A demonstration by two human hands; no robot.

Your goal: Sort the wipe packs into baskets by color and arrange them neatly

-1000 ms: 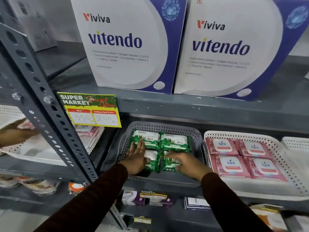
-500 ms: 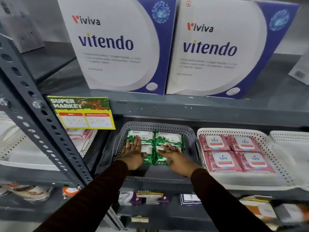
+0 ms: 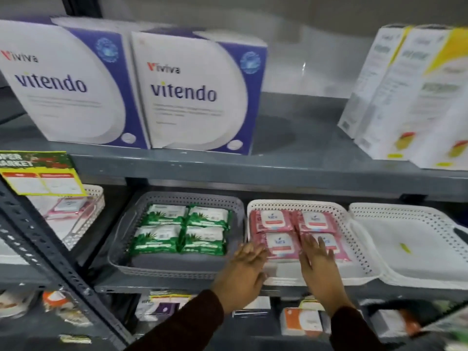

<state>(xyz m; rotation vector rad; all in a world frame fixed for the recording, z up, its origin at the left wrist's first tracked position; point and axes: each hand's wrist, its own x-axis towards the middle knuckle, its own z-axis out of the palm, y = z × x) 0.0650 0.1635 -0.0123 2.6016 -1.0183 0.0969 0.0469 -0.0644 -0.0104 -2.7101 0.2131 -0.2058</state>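
Several green wipe packs [image 3: 181, 229] lie in a tidy block in the grey basket [image 3: 152, 269] on the middle shelf. Right of it, several pink wipe packs [image 3: 279, 220] fill the back of a white basket [image 3: 359, 269]. My left hand [image 3: 244, 272] hovers flat at the white basket's front left corner, fingers reaching the nearest pink pack. My right hand [image 3: 316, 264] lies flat, fingers spread, over the front right pink pack. Neither hand grips anything. The image is blurred by motion.
Another white basket [image 3: 410, 224] stands at the right, holding only a small green scrap. A basket [image 3: 83, 224] with pink packs sits at the left behind a yellow price tag [image 3: 40, 173]. Big boxes [image 3: 197, 97] stand on the shelf above. A grey upright [image 3: 50, 262] crosses the left.
Both hands have left the green packs in the grey basket and moved right to the pink packs. The view has swung right and up.
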